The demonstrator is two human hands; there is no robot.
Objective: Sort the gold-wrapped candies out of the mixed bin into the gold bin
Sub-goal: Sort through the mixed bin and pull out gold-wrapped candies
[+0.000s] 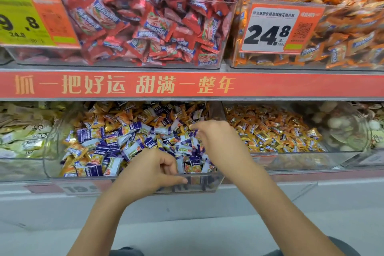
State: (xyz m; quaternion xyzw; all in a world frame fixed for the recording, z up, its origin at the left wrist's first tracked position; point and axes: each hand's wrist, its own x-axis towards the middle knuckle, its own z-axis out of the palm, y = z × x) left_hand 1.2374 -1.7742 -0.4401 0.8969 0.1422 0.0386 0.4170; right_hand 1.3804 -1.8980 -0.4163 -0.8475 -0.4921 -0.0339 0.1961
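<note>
Right hand [216, 139] grip pinching gold candy [190, 126] over mixed bin [133, 178].

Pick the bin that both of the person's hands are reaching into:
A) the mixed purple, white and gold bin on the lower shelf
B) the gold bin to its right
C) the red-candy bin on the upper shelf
A: the left hand and the right hand are both over the mixed bin, not the gold bin beside it.

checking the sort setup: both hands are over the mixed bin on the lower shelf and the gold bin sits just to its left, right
Not quite. In the head view both hands, left hand and right hand, are over the mixed bin on the lower shelf, but the gold bin sits just to its right, not its left. The bin to the left holds pale-wrapped sweets.
</note>
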